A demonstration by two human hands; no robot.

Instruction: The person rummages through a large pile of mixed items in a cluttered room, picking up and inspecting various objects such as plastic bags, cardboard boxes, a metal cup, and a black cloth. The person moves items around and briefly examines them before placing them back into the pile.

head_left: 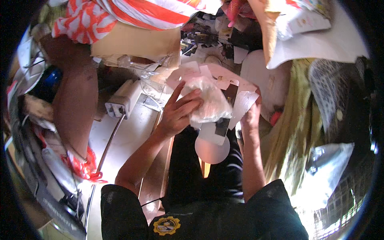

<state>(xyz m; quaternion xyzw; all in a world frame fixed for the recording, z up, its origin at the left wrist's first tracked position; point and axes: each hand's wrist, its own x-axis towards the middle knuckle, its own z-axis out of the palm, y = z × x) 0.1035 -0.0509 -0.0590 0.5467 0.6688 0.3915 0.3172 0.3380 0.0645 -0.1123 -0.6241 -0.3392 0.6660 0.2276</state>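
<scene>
Near the middle of the frame, the left hand [180,110] reaches in from the lower left with its fingers spread wide, fingertips on the left side of a whitish plastic bag [211,102]. Its thumb is out of sight, so I cannot tell whether it grips. The bag lies just right of that hand, between the two hands and nearer the left one, its contents showing only as a pale pinkish blur.

To the right of the bag, a black card strip [231,94] stands beside a white sheet [244,105], and a pink sheet [224,74] spreads behind them. The right hand [251,116] is at the right edge of these papers, its fingers mostly hidden by the white sheet (how tightly they close, I cannot tell). The bag is to its left, apart from the visible part of that hand.

Below the bag is a round translucent disc [212,150], in front of the dark clothing. An orange-and-white striped bag [148,14] fills the upper left above a piece of cardboard [140,42]; yellowish cloth [294,120] hangs at right, with a clear plastic bag [326,172] at lower right.
</scene>
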